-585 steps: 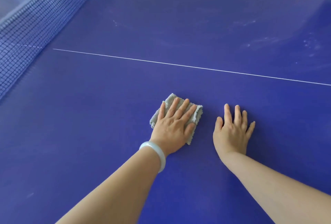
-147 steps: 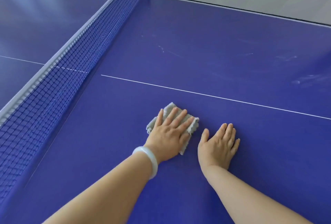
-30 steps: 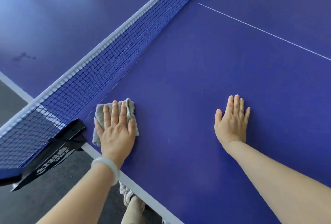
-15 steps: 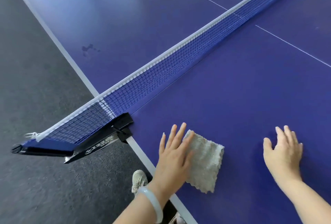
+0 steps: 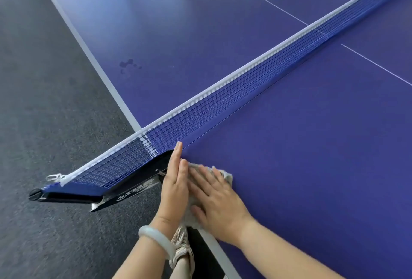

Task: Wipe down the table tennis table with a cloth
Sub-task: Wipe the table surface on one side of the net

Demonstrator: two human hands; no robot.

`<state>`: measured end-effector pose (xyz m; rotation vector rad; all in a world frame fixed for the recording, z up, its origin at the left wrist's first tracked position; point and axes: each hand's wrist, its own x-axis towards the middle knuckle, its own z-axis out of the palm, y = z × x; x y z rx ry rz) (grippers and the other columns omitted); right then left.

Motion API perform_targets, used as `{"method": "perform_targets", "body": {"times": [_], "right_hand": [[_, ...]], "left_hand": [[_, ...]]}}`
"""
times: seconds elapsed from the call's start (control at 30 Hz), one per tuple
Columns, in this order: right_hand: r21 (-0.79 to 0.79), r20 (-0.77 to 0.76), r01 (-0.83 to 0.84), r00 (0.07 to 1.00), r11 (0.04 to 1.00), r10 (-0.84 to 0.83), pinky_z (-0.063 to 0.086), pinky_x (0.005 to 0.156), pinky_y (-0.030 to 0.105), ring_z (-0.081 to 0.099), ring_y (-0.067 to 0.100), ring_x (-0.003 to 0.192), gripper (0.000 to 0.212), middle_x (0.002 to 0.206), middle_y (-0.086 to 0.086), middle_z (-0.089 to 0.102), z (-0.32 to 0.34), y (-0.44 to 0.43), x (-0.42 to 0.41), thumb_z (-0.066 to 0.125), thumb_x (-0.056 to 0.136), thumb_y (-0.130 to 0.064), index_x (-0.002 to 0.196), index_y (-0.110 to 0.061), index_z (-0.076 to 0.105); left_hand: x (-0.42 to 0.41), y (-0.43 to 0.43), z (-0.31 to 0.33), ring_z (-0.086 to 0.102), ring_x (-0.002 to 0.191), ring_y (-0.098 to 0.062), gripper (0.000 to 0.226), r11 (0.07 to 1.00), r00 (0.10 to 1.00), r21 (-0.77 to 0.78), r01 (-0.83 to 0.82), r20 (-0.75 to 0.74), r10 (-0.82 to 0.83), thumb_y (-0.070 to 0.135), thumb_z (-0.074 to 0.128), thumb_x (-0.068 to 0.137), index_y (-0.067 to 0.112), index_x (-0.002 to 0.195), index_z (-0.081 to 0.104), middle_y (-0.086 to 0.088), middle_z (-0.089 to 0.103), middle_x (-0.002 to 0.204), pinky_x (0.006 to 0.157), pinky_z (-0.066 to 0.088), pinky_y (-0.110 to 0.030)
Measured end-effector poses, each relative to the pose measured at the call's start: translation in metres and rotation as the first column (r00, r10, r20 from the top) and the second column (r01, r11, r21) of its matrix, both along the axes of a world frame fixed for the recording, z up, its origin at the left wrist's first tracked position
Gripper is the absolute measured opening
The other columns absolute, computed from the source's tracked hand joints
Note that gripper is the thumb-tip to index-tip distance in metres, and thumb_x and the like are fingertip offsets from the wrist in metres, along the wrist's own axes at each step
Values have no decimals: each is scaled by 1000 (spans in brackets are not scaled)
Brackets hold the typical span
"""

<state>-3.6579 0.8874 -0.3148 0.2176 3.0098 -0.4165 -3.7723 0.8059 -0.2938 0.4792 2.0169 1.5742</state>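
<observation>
Cloth (image 5: pixel 227 175) on blue table (image 5: pixel 312 145) under flat right hand (image 5: pixel 218 203), straight-fingered left hand (image 5: pixel 175 186) alongside

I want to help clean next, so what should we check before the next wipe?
1. Grey fuzzy cloth lies on the blue table tennis table: ok.
2. Right hand rests flat on the cloth: ok.
3. Left hand stands on its edge beside the cloth, fingers straight: ok.
4. Cloth apart from the blue mesh net: ok, but close.
5. Dark spots on the far half: not ok, they need wiping.
6. Cloth clean enough underneath: cannot tell.
</observation>
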Motion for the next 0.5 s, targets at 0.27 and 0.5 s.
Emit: {"method": "perform_targets", "body": {"times": [0.27, 0.5], "right_hand": [[-28, 50, 242, 969, 970, -240, -16, 121, 46, -17, 26, 152, 63, 166, 7, -7, 10, 24, -71, 20, 103, -39, 159, -15, 7], [145, 13, 254, 966, 956, -258, -5, 122, 48, 8, 33, 152, 64, 164, 7, 11, 1, 113, -32, 15, 98, -41, 156, -16, 21]], "left_hand": [[-4, 0, 5, 32, 144, -2, 43, 997, 997, 70, 26, 67, -30, 16, 33, 107, 20, 149, 38, 8, 40, 154, 123, 22, -37], [1, 11, -17, 3, 151, -10, 58, 811, 745, -574, 114, -490, -452, 36, 40, 103, 27, 157, 18, 16, 8, 162, 115, 0, -26]]}}
